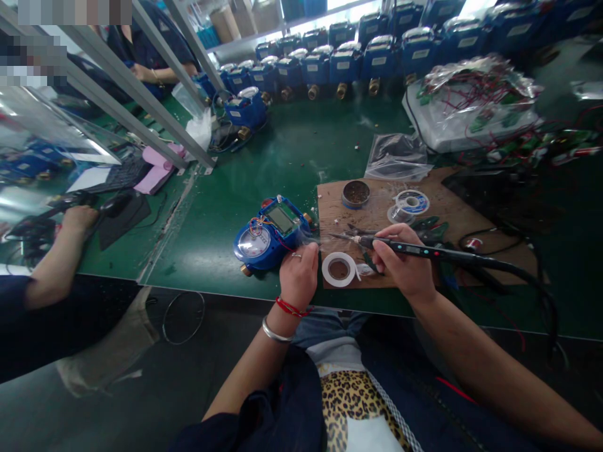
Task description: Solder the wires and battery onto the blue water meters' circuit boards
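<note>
My right hand (407, 263) grips a black soldering iron (412, 248), its thin tip pointing left. My left hand (300, 271) is closed in a pinch just right of a blue water meter (264, 237); what its fingers hold is too small to make out. The meter lies with its housing open, showing a small display (280, 217), a round dial (253, 242) and thin coloured wires. Between my hands, a roll of white tape (350, 271) lies flat. Behind the iron are a spool of solder wire (412, 202) and a round tin (356, 194) of brown bits.
A brown cardboard sheet (381, 280) lies under the tools. Several blue meters (346, 63) stand in rows at the back. A white tray (436, 129) holds wired circuit boards. Left, behind metal posts (155, 88), a co-worker's hand (80, 217) rests near a black mouse (117, 203).
</note>
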Demonstrator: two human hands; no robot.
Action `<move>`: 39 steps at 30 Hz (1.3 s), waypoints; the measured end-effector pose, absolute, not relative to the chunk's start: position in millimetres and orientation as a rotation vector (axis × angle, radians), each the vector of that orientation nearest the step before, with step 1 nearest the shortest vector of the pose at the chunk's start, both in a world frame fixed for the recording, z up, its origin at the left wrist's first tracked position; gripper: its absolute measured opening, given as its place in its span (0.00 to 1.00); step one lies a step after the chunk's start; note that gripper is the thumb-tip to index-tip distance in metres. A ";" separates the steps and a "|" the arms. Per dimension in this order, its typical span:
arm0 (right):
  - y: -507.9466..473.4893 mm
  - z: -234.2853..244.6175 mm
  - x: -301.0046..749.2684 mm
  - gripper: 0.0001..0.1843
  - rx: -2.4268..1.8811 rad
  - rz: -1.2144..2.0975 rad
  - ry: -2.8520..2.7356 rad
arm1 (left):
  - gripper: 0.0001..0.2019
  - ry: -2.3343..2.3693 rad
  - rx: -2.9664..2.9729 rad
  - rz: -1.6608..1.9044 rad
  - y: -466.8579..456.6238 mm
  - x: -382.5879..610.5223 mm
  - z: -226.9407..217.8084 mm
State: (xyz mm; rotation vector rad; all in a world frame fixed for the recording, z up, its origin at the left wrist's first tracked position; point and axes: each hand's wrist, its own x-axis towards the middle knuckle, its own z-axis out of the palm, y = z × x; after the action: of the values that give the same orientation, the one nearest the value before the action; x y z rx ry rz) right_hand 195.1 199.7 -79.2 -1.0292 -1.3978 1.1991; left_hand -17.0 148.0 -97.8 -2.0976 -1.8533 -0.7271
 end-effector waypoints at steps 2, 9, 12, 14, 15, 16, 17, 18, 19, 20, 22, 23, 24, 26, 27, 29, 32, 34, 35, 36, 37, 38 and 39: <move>199.7 -79.0 195.4 0.09 -1.036 1.200 -1.408 | 0.07 -1.835 -2.113 -0.701 147.9 -16.9 -97.3; 198.9 -80.0 194.6 0.11 -1.085 1.203 -1.431 | 0.07 -1.856 -2.115 -0.663 148.4 -15.3 -99.0; 198.4 -80.1 194.5 0.11 -1.107 1.204 -1.453 | 0.08 -1.855 -2.085 -0.661 149.2 -14.3 -96.7; 198.3 -79.9 194.4 0.11 -1.116 1.192 -1.479 | 0.08 -1.845 -2.076 -0.668 149.7 -14.2 -95.5; 198.3 -79.9 194.3 0.11 -1.118 1.185 -1.494 | 0.08 -1.845 -2.074 -0.670 149.9 -14.4 -95.3; 198.4 -79.9 194.2 0.11 -1.119 1.176 -1.507 | 0.08 -1.849 -2.074 -0.670 150.0 -14.7 -95.5; 198.5 -80.0 193.9 0.11 -1.120 1.172 -1.517 | 0.08 -1.855 -2.076 -0.668 150.0 -15.0 -95.9; 198.6 -80.2 193.7 0.11 -1.119 1.169 -1.524 | 0.07 -1.864 -2.082 -0.665 150.1 -15.4 -96.6; 198.8 -80.4 193.4 0.11 -1.118 1.168 -1.529 | 0.07 -1.874 -2.089 -0.662 150.0 -15.7 -97.4; 198.9 -80.6 193.1 0.11 -1.115 1.168 -1.533 | 0.07 -1.881 -2.097 -0.661 149.9 -16.1 -98.2; 199.0 -80.8 192.7 0.11 -1.108 1.180 -1.538 | 0.06 -1.889 -2.111 -0.665 149.5 -16.4 -99.7; 199.1 -80.7 192.5 0.11 -1.103 1.189 -1.540 | 0.06 -1.891 -2.117 -0.669 149.3 -16.5 -100.2; 199.1 -80.6 192.3 0.11 -1.099 1.196 -1.542 | 0.06 -1.892 -2.122 -0.675 149.1 -16.5 -100.5; 199.0 -80.0 192.1 0.11 -1.095 1.200 -1.547 | 0.06 -1.896 -2.125 -0.682 148.9 -16.4 -100.8; 198.9 -79.6 192.0 0.11 -1.095 1.195 -1.551 | 0.06 -1.898 -2.124 -0.682 148.8 -16.3 -100.8; 198.7 -78.7 191.8 0.11 -1.095 1.180 -1.561 | 0.06 -1.896 -2.114 -0.674 149.0 -16.2 -100.4; 198.7 -77.5 191.7 0.11 -1.097 1.168 -1.571 | 0.06 -1.878 -2.087 -0.662 149.7 -15.8 -99.4; 198.9 -77.2 191.6 0.11 -1.100 1.170 -1.573 | 0.07 -1.865 -2.075 -0.665 150.0 -15.5 -98.7; 198.9 -77.3 191.6 0.11 -1.102 1.172 -1.572 | 0.07 -1.863 -2.072 -0.667 150.2 -15.3 -98.4; 198.9 -77.6 191.6 0.11 -1.102 1.173 -1.570 | 0.07 -1.861 -2.069 -0.671 150.3 -15.2 -98.3; 198.9 -78.0 191.6 0.11 -1.102 1.174 -1.570 | 0.07 -1.862 -2.066 -0.675 150.4 -15.1 -98.3; 198.8 -78.4 191.6 0.11 -1.103 1.173 -1.571 | 0.07 -1.865 -2.066 -0.679 150.4 -15.0 -98.4; 198.7 -78.8 191.7 0.11 -1.104 1.172 -1.573 | 0.07 -1.868 -2.068 -0.682 150.5 -15.0 -98.6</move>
State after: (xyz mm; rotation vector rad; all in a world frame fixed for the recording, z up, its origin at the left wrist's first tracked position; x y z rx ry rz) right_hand 191.7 198.7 -78.8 -1.1042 -1.5729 1.1723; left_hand -15.0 150.5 -98.6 -2.0683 -1.8677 -0.6815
